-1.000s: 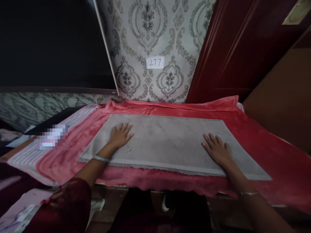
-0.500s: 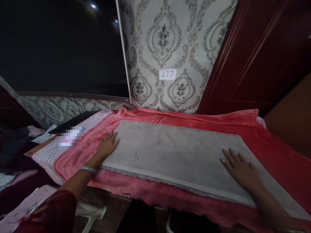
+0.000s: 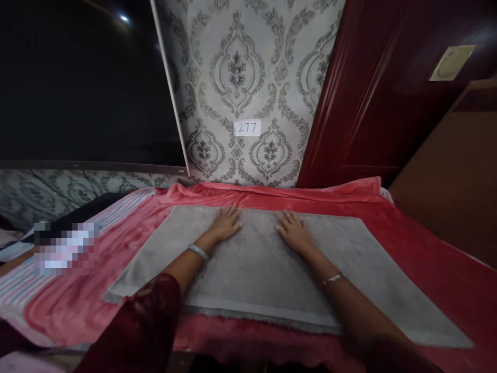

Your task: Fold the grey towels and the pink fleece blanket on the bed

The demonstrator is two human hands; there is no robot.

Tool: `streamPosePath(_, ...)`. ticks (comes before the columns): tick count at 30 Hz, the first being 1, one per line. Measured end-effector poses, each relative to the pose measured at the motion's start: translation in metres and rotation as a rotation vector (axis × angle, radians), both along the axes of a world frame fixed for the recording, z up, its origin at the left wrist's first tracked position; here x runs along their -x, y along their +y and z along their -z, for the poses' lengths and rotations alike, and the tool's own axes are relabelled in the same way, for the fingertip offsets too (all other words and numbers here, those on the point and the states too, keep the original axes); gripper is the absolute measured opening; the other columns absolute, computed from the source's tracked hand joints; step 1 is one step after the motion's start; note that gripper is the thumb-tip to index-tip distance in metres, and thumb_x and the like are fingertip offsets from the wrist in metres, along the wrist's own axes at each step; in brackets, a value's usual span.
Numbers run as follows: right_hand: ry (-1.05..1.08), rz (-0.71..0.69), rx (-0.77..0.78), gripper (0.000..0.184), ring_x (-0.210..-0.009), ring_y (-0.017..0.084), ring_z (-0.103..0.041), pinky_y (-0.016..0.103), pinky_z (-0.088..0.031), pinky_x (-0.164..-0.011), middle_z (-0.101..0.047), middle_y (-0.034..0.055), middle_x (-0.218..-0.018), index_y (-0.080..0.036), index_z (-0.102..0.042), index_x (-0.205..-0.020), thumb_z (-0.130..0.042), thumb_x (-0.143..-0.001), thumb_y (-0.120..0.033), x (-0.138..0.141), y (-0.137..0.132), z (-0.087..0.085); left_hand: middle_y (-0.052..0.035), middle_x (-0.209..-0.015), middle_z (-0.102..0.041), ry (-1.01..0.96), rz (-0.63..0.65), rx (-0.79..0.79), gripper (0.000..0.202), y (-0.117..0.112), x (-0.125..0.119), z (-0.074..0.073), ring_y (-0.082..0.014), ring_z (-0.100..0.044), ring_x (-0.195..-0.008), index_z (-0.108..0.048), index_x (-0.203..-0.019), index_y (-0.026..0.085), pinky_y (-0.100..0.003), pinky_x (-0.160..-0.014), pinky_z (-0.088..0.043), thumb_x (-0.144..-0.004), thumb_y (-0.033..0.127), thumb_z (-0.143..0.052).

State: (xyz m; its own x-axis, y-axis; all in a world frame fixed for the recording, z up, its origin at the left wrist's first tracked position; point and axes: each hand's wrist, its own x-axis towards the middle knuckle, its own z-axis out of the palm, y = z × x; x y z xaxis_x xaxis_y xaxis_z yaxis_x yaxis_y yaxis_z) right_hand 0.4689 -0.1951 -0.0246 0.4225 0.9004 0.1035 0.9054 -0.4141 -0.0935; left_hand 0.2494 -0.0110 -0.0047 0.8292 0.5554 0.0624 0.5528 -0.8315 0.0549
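Mat point(image 3: 252, 274) flat on the red blanket point(image 3: 419, 248), both my hands on it.
I see the left hand point(image 3: 225, 225) and right hand point(image 3: 294, 231) palms down, fingers loosely apart, gripping nothing, near each other by the mat's far edge, before the patterned wall point(image 3: 236, 67).

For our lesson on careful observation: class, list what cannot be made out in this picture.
Head view throughout.
A pixelated patch blurs whatever lies on the striped cloth.
The red blanket hides the surface beneath.
The left hand and right hand lie flat on the grey mat, palms unseen.
Upper-left panel: too dark.
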Motion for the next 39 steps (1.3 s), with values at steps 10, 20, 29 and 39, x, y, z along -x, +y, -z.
streamPosePath(10, 0.047, -0.044, 0.105, 0.064, -0.155, 0.029, -0.020, 0.057, -0.019, -0.122, -0.020, 0.0060, -0.170, -0.030, -0.028, -0.162, -0.026, -0.104, -0.059, -0.038, 0.005, 0.003, -0.0117, -0.166, -0.031, -0.018, -0.011, -0.034, 0.061, 0.004, -0.010, 0.018, -0.0261, -0.027, -0.154, -0.038, -0.158, 0.023, -0.054, -0.124, -0.021, -0.104, 0.050, -0.030)
streamPosePath(20, 0.053, 0.399, 0.044, 0.065, -0.154, 0.031, -0.023, 0.063, -0.025, -0.119, -0.022, 0.0045, -0.169, -0.031, -0.031, -0.161, -0.019, -0.102, -0.056, -0.175, -0.116, 0.021, -0.0069, -0.169, -0.021, 0.132, -0.406, -0.014, 0.068, 0.099, 0.098, 0.001, -0.0271, -0.017, -0.157, -0.028, -0.162, 0.023, -0.057, -0.123, -0.017, -0.100, 0.049, -0.017)
streamPosePath(29, 0.048, 0.438, -0.077, 0.066, -0.151, 0.032, -0.030, 0.061, -0.027, -0.119, -0.028, 0.0049, -0.168, -0.028, -0.039, -0.158, -0.017, -0.101, -0.054, -0.178, -0.134, 0.031, -0.0109, -0.166, -0.031, 0.152, -0.616, -0.076, 0.064, 0.101, 0.142, -0.011, -0.0248, -0.034, -0.150, -0.032, -0.158, 0.015, -0.051, -0.116, -0.032, -0.102, 0.041, -0.013)
streamPosePath(39, 0.046, 0.299, 0.014, 0.062, -0.154, 0.034, -0.022, 0.067, -0.025, -0.117, -0.027, 0.0089, -0.168, -0.025, -0.036, -0.159, -0.016, -0.104, -0.046, -0.072, -0.087, -0.007, -0.0208, -0.153, -0.049, -0.007, -0.285, -0.166, 0.056, 0.011, 0.070, -0.021, -0.0336, -0.040, -0.145, -0.055, -0.142, 0.010, -0.056, -0.117, -0.031, -0.101, 0.039, -0.032)
